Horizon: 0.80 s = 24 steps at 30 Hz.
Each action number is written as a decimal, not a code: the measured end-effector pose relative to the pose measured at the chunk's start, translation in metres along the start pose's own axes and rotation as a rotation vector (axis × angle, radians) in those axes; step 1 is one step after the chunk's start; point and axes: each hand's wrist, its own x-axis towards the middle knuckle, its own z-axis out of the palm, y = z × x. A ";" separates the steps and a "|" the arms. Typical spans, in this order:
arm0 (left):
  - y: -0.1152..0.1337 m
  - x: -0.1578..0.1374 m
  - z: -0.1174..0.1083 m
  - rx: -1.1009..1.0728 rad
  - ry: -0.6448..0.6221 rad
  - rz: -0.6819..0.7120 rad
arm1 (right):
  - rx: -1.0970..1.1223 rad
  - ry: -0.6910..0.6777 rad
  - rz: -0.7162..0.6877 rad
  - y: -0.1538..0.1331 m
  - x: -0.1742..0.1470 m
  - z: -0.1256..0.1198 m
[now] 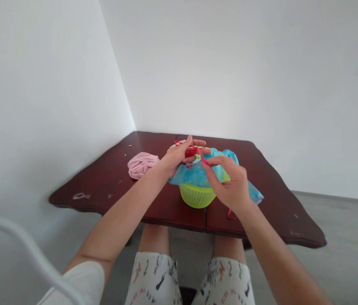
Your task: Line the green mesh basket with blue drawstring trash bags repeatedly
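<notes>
A thin red string [202, 156] runs between my two hands, above a yellow-green plastic basket [197, 197]. My left hand [183, 153] has its palm partly turned up and its fingers stretched out. The string is bunched against those fingers, and a bit of it shows past the hand's far side. Thumb and forefinger of my right hand [229, 181] pinch the string near the basket's right side. Sheer blue fabric or film [194, 174] drapes over the basket's rim, below both hands. What lies inside the basket is mostly hidden.
A bundled pink cloth [142, 164] lies left of the basket on the dark red wooden table [115, 182]. Another red loop [231, 215] lies near the front edge, on the right. White walls stand behind and left. A blurred white cable [23, 241] crosses the lower left.
</notes>
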 end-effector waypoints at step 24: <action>0.010 -0.031 0.002 0.992 -0.048 0.734 | 0.028 -0.055 0.335 0.027 -0.012 0.007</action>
